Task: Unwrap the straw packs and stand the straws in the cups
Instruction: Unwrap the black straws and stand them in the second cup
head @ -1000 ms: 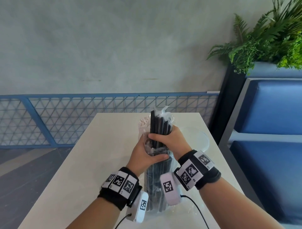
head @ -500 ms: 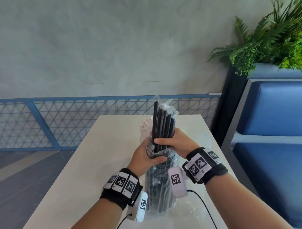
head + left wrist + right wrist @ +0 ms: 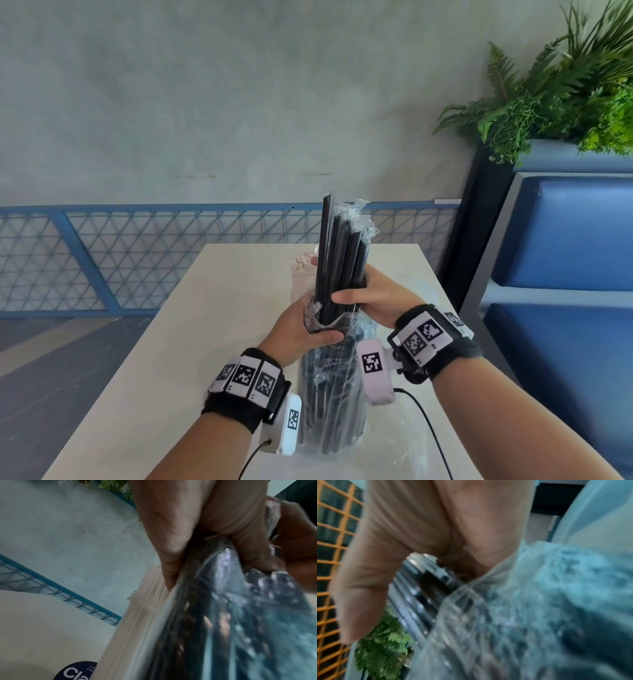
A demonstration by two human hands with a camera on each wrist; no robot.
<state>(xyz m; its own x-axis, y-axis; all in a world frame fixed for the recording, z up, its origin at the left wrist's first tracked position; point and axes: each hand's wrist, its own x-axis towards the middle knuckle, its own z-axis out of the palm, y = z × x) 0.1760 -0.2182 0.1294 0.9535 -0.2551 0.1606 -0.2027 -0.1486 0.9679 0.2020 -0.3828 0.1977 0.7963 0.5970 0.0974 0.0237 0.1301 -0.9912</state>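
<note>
Straws (image 3: 339, 260): black bundle, upright over the desk (image 3: 191, 308), half out of a clear wrap (image 3: 329, 394) whose lower end sits on the desk. Right hand (image 3: 373, 298) has its fingers curled round the bare straws just above the wrap's mouth. Left hand (image 3: 301, 329) grips the bunched wrap at the mouth, just below the right. A second pack of white straws (image 3: 301, 270) stands just behind the left hand. No cup clearly visible; possibly a clear one behind the right hand.

Handling, my read: straws are light, stiff but crushable, and slick against each other, so loose ones can slip out of the bundle. Best to hold the whole bundle mid-length with a firm wrap-around grip, not the tips. Wrap is thin, soft, crinkly and clingy; pinch it at the mouth and pull down.

Versus the earlier frames: straws stand higher out of the wrap, one poking above the rest. Right hand has risen with them; left stays at the mouth.
</note>
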